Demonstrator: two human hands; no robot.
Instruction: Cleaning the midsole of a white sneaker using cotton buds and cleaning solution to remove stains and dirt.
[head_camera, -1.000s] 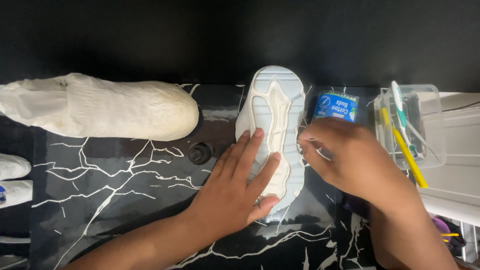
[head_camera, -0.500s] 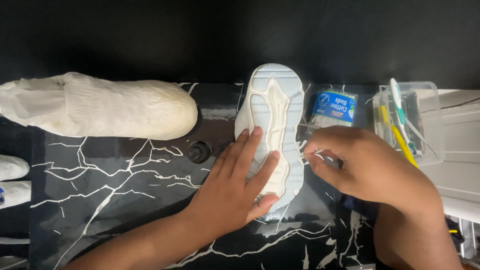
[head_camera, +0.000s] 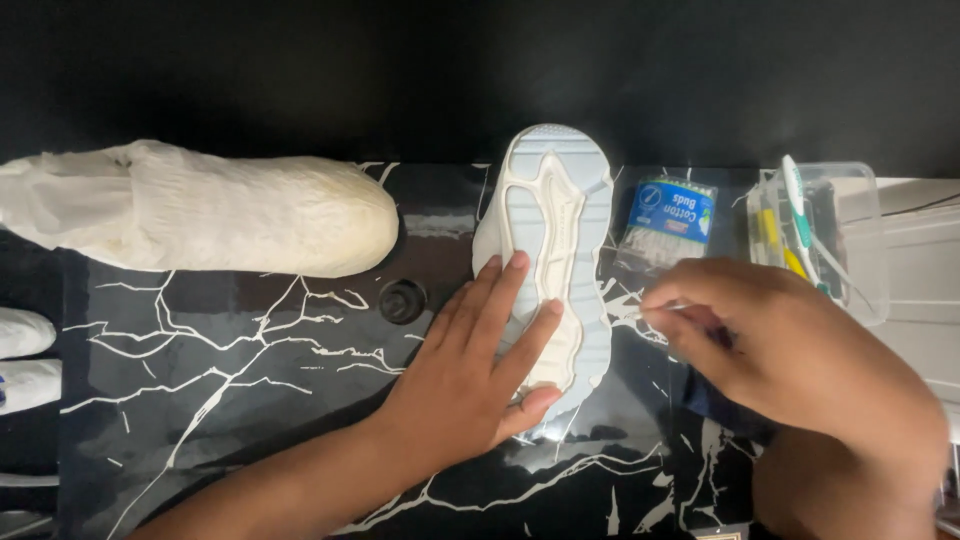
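Observation:
A white shoe (head_camera: 556, 240) lies sole up on the black marbled table (head_camera: 240, 400). My left hand (head_camera: 478, 364) rests flat on the near half of the sole, fingers spread, pressing it down. My right hand (head_camera: 790, 360) hovers just right of the shoe, its fingertips pinched on a thin white cotton bud (head_camera: 650, 312) whose tip points left toward the sole's edge. A clear packet of cotton buds with a blue label (head_camera: 668, 222) lies behind the right hand.
A second shoe wrapped in white tissue (head_camera: 200, 208) lies at the far left. A small black round cap (head_camera: 402, 300) sits between the shoes. A clear plastic box with brushes (head_camera: 822, 232) stands at the right, beside a white surface (head_camera: 920, 260).
My right hand has drawn back to the right, away from the sole, with the cotton bud pinched in it. The left hand and shoe have stayed put.

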